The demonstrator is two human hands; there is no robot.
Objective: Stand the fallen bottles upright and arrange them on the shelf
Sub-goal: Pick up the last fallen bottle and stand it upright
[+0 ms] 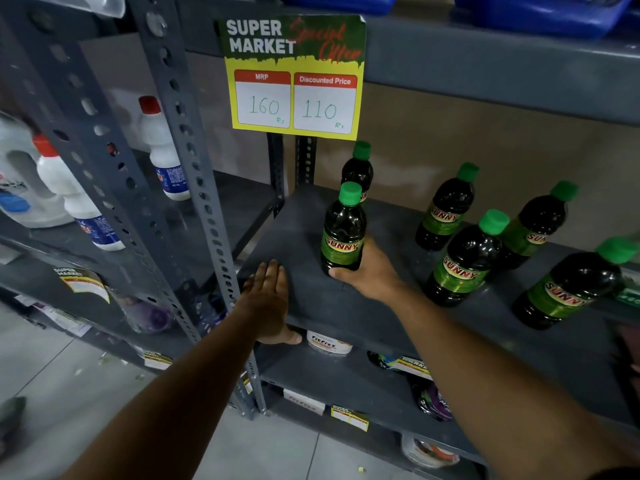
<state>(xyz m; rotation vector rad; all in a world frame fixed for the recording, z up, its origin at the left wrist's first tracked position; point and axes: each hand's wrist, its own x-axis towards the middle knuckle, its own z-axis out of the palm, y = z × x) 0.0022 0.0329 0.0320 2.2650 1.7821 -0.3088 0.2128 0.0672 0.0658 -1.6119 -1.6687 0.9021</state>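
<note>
Six bottles upright; right hand [367, 271] grips front bottle [343, 230]; left hand [268, 296] flat on shelf [311, 306]

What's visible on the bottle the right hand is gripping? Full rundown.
The held bottle looks like dark, glossy plastic with a green screw cap and a green label reading SUNNY in red. It stands upright on the grey shelf, near the front left. The right hand wraps its lower part, thumb across the base at the front. A second, matching bottle stands directly behind it; whether they touch cannot be told. The left hand lies flat on the shelf, clear of it.
</note>
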